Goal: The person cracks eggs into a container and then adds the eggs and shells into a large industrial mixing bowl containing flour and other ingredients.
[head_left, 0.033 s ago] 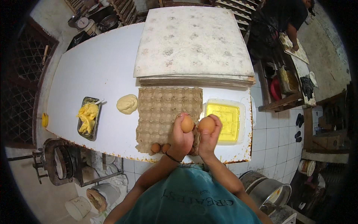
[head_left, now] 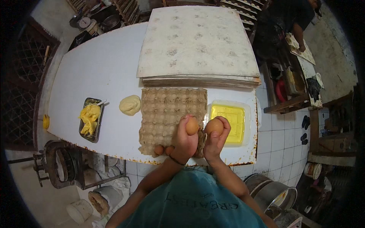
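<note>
Over the near right part of a brown egg tray [head_left: 163, 114], my left hand [head_left: 184, 146] is closed around a brown egg [head_left: 192, 126]. My right hand [head_left: 214, 146] grips a second brown egg [head_left: 215, 127] close beside it, with a small gap between the two. Both shells look whole from here. In the tray's front row sit a few brown eggs [head_left: 159, 149], partly hidden by my left wrist; most other cups hold none. Right behind my right hand stands a clear rectangular tub [head_left: 246, 125] with yellow liquid [head_left: 232, 119] in it.
A ball of pale dough [head_left: 130, 105] lies left of the egg tray. Farther left is a dark tray [head_left: 91, 138] of yellow fat [head_left: 89, 117]. Large stacked boards [head_left: 197, 45] rise behind. The white table [head_left: 102, 68] has a rusty front edge. A co-worker [head_left: 283, 26] stands at the far right.
My right hand has moved slightly to the right with its egg, widening the gap between the two eggs. The left hand has hardly moved.
</note>
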Demonstrator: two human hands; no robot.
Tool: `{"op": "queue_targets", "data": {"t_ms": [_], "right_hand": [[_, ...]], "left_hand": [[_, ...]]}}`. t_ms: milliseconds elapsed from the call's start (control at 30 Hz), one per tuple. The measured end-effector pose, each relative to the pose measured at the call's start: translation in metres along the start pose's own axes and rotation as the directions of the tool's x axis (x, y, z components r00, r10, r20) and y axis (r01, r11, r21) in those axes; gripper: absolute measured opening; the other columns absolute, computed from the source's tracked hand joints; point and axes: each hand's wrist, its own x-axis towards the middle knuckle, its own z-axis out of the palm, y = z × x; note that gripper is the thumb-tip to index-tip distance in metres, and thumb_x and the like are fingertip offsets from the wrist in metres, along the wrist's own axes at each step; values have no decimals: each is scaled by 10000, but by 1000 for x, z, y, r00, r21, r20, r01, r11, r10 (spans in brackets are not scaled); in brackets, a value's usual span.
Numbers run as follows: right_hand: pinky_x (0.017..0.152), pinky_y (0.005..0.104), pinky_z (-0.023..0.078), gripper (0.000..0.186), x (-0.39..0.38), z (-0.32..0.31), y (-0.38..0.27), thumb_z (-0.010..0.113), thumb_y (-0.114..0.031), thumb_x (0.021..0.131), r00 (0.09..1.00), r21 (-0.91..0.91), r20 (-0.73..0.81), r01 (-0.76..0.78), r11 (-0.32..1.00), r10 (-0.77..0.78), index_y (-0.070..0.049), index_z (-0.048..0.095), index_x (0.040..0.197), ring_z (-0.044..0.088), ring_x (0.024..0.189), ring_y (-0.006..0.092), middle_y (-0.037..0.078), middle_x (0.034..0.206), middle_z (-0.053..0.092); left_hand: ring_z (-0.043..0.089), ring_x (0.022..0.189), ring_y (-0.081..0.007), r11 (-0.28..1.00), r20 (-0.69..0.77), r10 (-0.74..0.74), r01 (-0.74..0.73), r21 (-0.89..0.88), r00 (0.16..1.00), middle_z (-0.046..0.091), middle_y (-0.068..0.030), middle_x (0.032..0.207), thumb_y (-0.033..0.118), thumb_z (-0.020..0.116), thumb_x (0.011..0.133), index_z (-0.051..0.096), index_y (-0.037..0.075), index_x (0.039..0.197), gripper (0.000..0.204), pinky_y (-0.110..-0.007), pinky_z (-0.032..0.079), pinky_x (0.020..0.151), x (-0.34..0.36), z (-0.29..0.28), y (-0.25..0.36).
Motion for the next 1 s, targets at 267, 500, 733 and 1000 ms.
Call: {"op": "queue_targets", "data": {"t_ms": [267, 500, 733, 1000], "right_hand": [[901, 325, 340, 485, 0, 7, -9, 457, -345, 876, 981, 14, 54, -189, 982, 188, 0, 346, 1197, 423, 999, 208, 125, 1125, 406], [889, 295, 332, 438, -1, 1, 0, 429, -323, 889, 999, -50, 31, -6, 999, 7, -33, 344, 1207, 407, 999, 170, 93, 1106, 414], [915, 322, 325, 403, -4, 4, -3, 418, -267, 891, 995, 103, -17, -95, 990, 97, 14, 379, 1177, 413, 1031, 225, 145, 1126, 420], [896, 315, 338, 403, -2, -2, -1, 420, -257, 886, 998, -15, 41, -49, 999, 50, 15, 378, 1179, 426, 999, 204, 136, 1095, 435]], "left_hand": [[477, 883, -145, 977, 120, -147, 163, -136, 982, 502, -21, 875, 310, 478, 874, 480, 98, 909, 215, -267, 373, 827, -6, -8, 0], [484, 917, -169, 981, 50, -148, 153, -120, 988, 502, -72, 955, 286, 383, 921, 476, 37, 1016, 283, -298, 376, 850, -14, -7, 8], [497, 903, -191, 964, 93, -184, 198, -180, 979, 522, -73, 924, 278, 384, 896, 487, 33, 998, 284, -308, 385, 852, -13, -20, 11], [512, 915, -209, 904, 253, -257, 325, -279, 933, 541, -74, 907, 259, 407, 871, 508, 29, 915, 255, -325, 397, 870, -13, -29, 17]]}}
